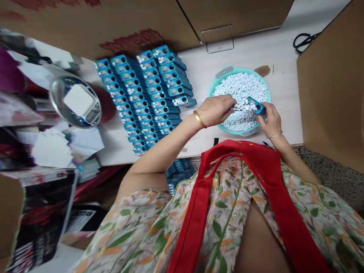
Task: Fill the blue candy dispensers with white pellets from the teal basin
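Brown cardboard [136, 19] backs a white desk [286, 102], where a round turquoise plastic basin [239, 131] holds small white pellets [241, 84]. Over it, the right hand [271, 120] grips a small blue rectangular box [254, 105]; the left hand [216, 109] curls its fingers beside that, their hold unclear.

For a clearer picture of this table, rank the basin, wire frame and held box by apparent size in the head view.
1. Basin
2. Wire frame
3. Held box, partly covered by the right hand
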The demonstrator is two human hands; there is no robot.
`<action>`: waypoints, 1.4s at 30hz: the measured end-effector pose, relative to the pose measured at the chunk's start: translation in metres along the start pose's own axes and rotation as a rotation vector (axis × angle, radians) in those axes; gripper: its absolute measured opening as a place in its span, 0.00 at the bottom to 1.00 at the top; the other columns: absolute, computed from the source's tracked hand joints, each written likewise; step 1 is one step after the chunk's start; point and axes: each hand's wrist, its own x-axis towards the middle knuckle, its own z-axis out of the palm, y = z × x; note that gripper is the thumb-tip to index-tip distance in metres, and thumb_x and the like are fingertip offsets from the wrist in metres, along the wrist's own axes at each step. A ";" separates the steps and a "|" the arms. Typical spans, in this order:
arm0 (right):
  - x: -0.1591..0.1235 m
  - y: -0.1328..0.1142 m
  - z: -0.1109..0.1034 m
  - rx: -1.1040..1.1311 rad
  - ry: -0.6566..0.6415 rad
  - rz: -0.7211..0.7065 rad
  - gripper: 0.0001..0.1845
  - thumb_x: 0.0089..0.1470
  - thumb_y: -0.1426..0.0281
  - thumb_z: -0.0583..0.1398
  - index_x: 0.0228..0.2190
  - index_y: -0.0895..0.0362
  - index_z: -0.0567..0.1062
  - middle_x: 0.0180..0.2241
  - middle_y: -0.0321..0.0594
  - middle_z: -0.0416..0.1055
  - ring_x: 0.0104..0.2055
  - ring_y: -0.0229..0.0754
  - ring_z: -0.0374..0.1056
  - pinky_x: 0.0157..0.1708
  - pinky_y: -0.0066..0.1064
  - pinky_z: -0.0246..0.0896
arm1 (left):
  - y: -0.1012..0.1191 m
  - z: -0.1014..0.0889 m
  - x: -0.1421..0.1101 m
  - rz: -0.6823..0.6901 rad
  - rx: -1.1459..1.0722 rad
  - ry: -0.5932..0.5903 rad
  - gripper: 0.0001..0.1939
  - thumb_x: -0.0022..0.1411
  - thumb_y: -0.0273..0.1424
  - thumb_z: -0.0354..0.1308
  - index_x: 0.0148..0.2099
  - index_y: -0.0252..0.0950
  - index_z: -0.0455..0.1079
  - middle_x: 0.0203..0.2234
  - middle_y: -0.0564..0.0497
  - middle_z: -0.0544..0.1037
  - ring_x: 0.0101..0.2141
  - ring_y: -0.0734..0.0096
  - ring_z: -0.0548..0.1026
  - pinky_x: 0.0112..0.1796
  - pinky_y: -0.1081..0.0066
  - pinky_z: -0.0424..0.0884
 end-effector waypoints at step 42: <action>0.147 0.031 -0.421 -0.426 0.363 0.293 0.11 0.60 0.65 0.73 0.36 0.51 0.76 0.36 0.36 0.82 0.43 0.38 0.73 0.65 0.37 0.69 | -0.179 0.114 -0.143 -0.709 -0.292 0.402 0.13 0.54 0.51 0.61 0.37 0.52 0.71 0.32 0.55 0.76 0.36 0.48 0.81 0.39 0.57 0.76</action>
